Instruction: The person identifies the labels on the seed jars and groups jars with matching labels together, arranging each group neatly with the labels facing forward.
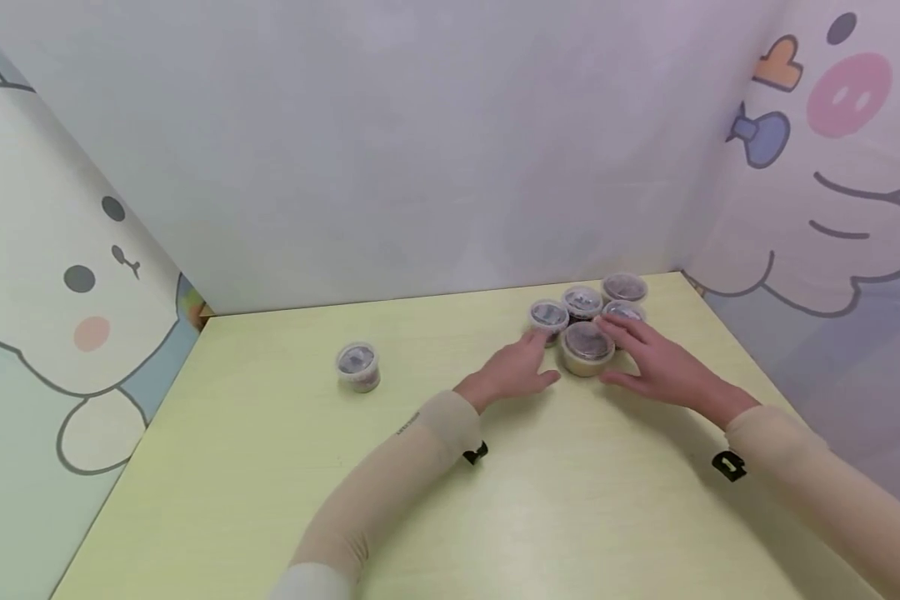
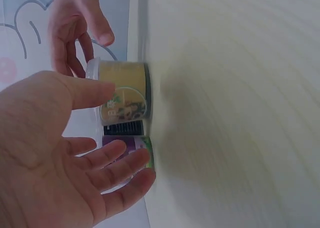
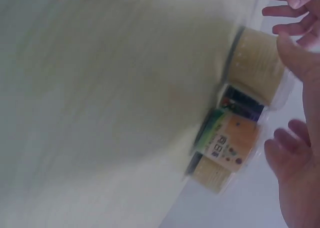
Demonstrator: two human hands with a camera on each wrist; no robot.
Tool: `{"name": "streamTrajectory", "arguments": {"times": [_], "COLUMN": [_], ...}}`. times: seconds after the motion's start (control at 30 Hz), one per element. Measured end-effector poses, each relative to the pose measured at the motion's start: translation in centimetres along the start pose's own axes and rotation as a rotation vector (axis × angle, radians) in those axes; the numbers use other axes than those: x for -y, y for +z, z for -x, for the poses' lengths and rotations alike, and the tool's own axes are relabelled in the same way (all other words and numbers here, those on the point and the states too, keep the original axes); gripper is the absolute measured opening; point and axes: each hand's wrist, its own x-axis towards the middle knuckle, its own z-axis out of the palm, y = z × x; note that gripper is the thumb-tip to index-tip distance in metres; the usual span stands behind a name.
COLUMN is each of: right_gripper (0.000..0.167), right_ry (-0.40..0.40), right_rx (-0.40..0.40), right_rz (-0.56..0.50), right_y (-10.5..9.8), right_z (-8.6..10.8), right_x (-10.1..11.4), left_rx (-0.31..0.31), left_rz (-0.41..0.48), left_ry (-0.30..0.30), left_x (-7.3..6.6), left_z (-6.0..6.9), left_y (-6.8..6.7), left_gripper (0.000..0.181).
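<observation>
Several small round tubs with clear lids stand in a cluster at the table's far right. The front one is a tan tub (image 1: 587, 354). My left hand (image 1: 513, 371) is beside it on the left, fingers spread and loosely bent, fingertips at a tub with a purple label (image 2: 127, 147). On the other side my right hand (image 1: 667, 367) reaches over the right edge of the cluster, thumb apart from the fingers. An orange-labelled tub (image 3: 232, 143) is near its fingers in the right wrist view. Neither hand is curled round a tub; whether the fingertips touch is unclear.
A lone lidded tub (image 1: 357, 367) stands on the pale yellow table (image 1: 270, 483), left of the cluster. Behind the table hangs a plain whitish cloth (image 1: 420, 167). Cartoon-printed cloths (image 1: 82, 208) flank it on both sides.
</observation>
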Motion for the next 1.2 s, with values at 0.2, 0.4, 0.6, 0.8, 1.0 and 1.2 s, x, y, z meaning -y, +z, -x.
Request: {"name": "streamTrajectory", "arguments": {"times": [0.2,0.4,0.6,0.8,1.0,1.2], "right_gripper": [0.07,0.055,0.07,0.075,0.069,0.069], "right_ry": [0.038,0.079,0.187,0.206,0.212,0.247], "right_rx": [-0.162,-0.108,0.041,0.08,0.064,0.103], "right_rz": [0.102,0.052,-0.059,-0.109,-0.131,-0.238], "right_y": [-0.4,-0.6,-0.1,0.7,1.2,1.0], "right_z": [0.8,0.5,0.0,-0.2,-0.1,-0.1], "right_x": [0.0,0.7,0.6,0.3,0.3,0.3], "left_rx": [-0.038,-0.057,-0.071,-0.071,-0.072,-0.072], "left_rz": [0.019,0.042,0.055,0.073,0.071,0.056], "left_ry": [0.022,0.014,0.017,0.021,0.023,0.024], "left_x": [-1.4,-2.1,-2.2,-2.0,-1.9,-1.9], "left_z": [-1.1,-1.4,-1.6,-1.8,-1.7,-1.5], "left_y": [0.7,0.4,0.4,0.7,1.0,1.0], "left_gripper": [0.08,0.076,0.075,0.074,0.071,0.072]}}
